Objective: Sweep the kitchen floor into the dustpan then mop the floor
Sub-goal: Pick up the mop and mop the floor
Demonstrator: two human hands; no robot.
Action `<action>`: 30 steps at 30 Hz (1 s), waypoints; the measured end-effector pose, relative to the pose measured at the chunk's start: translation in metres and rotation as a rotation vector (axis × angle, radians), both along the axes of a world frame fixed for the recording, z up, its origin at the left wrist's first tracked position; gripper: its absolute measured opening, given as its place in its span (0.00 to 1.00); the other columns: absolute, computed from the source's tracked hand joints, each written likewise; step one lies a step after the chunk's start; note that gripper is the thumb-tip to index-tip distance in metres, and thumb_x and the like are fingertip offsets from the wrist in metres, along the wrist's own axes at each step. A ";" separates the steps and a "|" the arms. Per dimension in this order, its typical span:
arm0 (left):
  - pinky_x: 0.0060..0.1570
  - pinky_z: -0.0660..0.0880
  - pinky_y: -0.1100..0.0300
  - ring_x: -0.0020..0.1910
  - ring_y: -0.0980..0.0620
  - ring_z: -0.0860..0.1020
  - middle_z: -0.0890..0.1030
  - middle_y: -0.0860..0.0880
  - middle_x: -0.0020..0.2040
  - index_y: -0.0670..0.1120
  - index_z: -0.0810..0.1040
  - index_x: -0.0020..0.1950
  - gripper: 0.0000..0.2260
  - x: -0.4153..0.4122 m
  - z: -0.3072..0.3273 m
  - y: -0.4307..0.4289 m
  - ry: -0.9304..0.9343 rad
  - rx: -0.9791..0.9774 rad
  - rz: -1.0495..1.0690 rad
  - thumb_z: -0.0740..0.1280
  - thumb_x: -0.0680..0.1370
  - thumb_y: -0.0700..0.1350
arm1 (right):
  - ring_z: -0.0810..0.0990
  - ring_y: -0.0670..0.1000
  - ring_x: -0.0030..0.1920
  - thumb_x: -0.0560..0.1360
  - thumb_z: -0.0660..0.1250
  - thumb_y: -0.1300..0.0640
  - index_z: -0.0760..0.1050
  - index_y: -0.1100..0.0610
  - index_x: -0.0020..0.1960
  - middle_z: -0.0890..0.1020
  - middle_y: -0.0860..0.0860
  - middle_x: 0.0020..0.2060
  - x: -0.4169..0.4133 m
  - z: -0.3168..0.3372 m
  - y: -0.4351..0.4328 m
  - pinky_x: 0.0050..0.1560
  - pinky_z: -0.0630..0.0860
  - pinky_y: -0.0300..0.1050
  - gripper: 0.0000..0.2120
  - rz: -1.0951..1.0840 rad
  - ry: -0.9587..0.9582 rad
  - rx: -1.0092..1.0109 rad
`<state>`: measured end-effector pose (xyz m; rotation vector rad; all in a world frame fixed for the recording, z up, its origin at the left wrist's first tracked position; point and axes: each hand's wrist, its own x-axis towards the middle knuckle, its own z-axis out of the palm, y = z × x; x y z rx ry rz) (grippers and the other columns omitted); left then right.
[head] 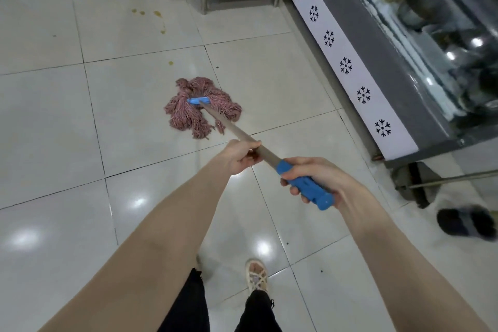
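Pink mop head (200, 108) misses the yellow spots (157, 12); you could smear them. Your left hand (239, 155) and right hand (318, 175) clench its handle (231, 129); floor (80, 116) perhaps slick.

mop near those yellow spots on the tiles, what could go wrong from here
1. The mop head sits short of the yellow spots; strokes ending here may leave or smear them.
2. The right hand holds the blue grip with the cabinet on that side; a wide swing could knock it.
3. The glossy floor may turn slick once wet, right by the sandalled foot.
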<state>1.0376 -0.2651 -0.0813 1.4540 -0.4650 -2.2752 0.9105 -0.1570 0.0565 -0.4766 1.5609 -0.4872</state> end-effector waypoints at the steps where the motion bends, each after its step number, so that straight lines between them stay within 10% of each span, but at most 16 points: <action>1: 0.42 0.79 0.54 0.42 0.47 0.77 0.76 0.40 0.43 0.35 0.73 0.45 0.03 0.015 0.000 -0.005 -0.009 -0.007 -0.001 0.64 0.79 0.33 | 0.76 0.49 0.27 0.72 0.68 0.67 0.79 0.58 0.53 0.80 0.56 0.37 0.016 0.000 -0.006 0.23 0.71 0.38 0.10 0.002 -0.013 0.012; 20: 0.31 0.80 0.57 0.42 0.44 0.78 0.76 0.37 0.46 0.33 0.72 0.53 0.04 0.292 -0.029 -0.054 -0.227 -0.017 0.305 0.61 0.81 0.35 | 0.80 0.52 0.28 0.70 0.71 0.67 0.77 0.62 0.57 0.81 0.58 0.37 0.255 -0.061 -0.101 0.27 0.76 0.41 0.15 0.347 -0.194 0.027; 30: 0.44 0.78 0.54 0.42 0.46 0.77 0.77 0.40 0.43 0.36 0.72 0.46 0.07 0.266 -0.064 -0.056 -0.238 0.009 0.339 0.57 0.82 0.36 | 0.76 0.49 0.26 0.75 0.70 0.59 0.72 0.64 0.55 0.79 0.58 0.34 0.240 -0.102 -0.121 0.26 0.75 0.37 0.13 0.416 -0.102 0.141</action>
